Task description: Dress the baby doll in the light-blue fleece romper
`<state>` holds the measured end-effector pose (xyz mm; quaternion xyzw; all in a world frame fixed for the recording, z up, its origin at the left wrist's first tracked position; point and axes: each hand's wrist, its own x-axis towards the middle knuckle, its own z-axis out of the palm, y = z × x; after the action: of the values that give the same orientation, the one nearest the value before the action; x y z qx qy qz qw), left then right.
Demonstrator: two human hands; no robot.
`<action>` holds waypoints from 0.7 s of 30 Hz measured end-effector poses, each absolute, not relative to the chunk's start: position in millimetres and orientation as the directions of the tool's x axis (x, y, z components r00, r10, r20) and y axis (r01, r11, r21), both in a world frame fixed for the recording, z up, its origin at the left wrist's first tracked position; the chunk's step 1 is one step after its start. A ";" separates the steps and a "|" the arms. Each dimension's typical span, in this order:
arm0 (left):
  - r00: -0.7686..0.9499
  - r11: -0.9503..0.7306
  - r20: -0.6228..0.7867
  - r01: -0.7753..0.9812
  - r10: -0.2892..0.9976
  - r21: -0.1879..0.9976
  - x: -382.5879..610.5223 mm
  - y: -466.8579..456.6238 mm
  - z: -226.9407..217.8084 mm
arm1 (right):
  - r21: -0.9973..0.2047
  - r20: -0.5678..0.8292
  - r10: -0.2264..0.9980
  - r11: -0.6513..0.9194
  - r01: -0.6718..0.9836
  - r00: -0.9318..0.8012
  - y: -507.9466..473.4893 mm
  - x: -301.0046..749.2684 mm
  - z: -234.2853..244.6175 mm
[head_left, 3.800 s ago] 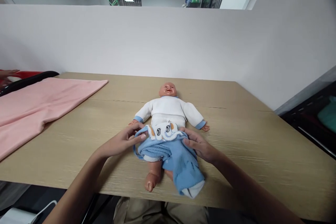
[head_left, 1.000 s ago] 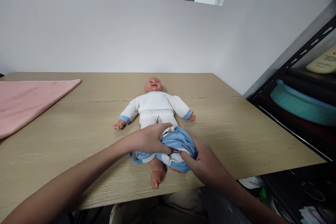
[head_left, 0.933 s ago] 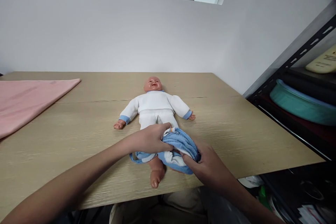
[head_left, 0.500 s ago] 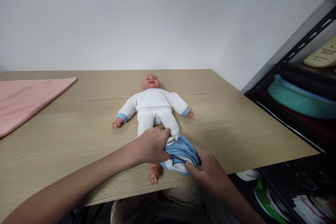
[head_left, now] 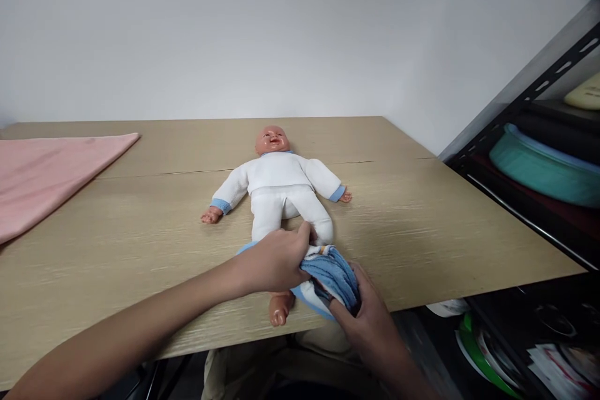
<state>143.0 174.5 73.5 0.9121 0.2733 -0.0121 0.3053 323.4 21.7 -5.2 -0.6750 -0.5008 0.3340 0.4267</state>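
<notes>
A baby doll (head_left: 284,175) in a white top with blue cuffs lies on its back on the table, its head away from me. Blue-and-white terry baby pants (head_left: 334,278) are bunched around its lower legs. My left hand (head_left: 285,256) reaches across the legs and grips the bunched cloth on its left side. On the other side, my right hand (head_left: 363,309) holds the gathered opening, thumb on the near edge. One bare foot (head_left: 281,309) sticks out below my left hand. The doll's other foot is hidden inside the cloth.
A pink cloth (head_left: 51,178) lies on the left of the wooden table (head_left: 154,200). At the right stands a black shelf rack (head_left: 520,212) with a teal basin (head_left: 544,165) on it. A white wall (head_left: 210,44) rises behind the table.
My hands still grip the pants, which sit bunched slightly more toward the right. The doll's leg on that side is angled a little further outward. The camera view has shifted slightly.
</notes>
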 end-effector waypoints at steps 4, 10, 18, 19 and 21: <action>0.858 -0.539 -0.157 0.439 0.489 0.719 141.4 178.2 70.1 | -0.950 -0.051 0.955 -0.137 0.279 0.294 22.5 319.9 -14.7; 0.865 -0.406 -0.108 0.336 0.490 0.850 139.8 188.6 71.9 | -0.983 0.014 0.942 -0.048 0.178 0.334 31.3 309.6 -15.0; 0.896 -0.606 -0.078 0.357 0.436 0.711 135.0 206.1 86.2 | -0.975 0.025 0.999 0.019 0.220 0.026 39.6 355.6 -4.5; 0.893 -0.611 -0.093 0.374 0.441 0.698 134.7 206.7 87.3 | -0.974 0.024 1.000 0.027 0.225 -0.018 41.5 360.4 -1.1; 0.882 -0.613 -0.113 0.405 0.457 0.678 134.5 206.6 88.7 | -0.970 0.023 0.997 0.041 0.241 -0.074 45.3 367.1 3.5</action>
<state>134.5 206.6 88.7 0.8974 0.2402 0.0356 0.3685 367.1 45.3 3.5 -0.5312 -0.5826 0.4444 0.4253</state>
